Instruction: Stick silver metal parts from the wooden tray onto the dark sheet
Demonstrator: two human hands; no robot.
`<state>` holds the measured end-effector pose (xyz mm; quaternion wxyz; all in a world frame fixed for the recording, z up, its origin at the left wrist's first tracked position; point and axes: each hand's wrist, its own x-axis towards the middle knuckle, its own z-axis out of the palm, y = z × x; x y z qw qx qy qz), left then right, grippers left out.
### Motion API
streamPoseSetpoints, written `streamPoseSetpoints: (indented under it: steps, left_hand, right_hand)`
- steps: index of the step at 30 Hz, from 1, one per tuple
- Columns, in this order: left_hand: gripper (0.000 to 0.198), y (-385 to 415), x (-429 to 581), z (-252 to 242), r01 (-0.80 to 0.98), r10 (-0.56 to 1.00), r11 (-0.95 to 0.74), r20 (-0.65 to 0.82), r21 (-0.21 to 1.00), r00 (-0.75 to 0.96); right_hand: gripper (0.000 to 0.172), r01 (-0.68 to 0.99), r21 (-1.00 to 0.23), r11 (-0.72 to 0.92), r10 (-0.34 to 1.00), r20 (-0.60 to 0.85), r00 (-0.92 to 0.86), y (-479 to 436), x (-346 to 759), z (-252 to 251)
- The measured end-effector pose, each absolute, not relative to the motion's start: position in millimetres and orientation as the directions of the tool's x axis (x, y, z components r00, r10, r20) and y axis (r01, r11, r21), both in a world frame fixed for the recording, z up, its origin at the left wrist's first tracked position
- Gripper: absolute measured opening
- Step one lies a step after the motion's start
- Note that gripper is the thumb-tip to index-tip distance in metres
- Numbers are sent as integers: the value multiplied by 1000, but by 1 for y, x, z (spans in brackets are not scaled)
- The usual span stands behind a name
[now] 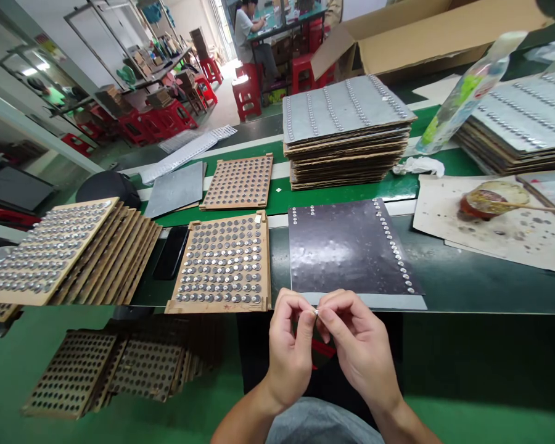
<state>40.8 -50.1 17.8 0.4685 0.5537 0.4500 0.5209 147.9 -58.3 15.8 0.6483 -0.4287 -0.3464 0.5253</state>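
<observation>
My left hand (289, 348) and my right hand (358, 342) meet in front of my lap, fingers pinched together on a small silver button cell (316, 312). Just beyond them lies a dark sheet (346, 246) with rows of small silver cells along its right edge and top left corner. Left of the sheet sits a wooden hole tray (224, 262) filled with several silver cells.
A fanned stack of filled wooden trays (69, 246) lies at left, empty trays (120, 364) lower left. A black phone (171, 251), another tray (239, 180), stacked card sheets (346, 132), a bottle (467, 92), a glue dish (490, 198) and a cardboard box (420, 34) surround. A person sits far back.
</observation>
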Motion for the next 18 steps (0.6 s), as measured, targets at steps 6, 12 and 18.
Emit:
streamPoseSetpoints:
  steps: [6,12,18]
  left_hand:
    - [33,-46,45,24,-159,992,43,-24,986,121]
    - [37,-46,45,23,4,1000,-4,4,1000,-9]
    - [37,-48,45,26,48,999,-16,18,999,-43]
  right_hand:
    - [27,-508,-861,21,987,-64,149,-56,151,20]
    - [4,127,-933,338,865,361,349,-63,148,15]
    - [12,307,-881,360,835,451,314,-63,145,11]
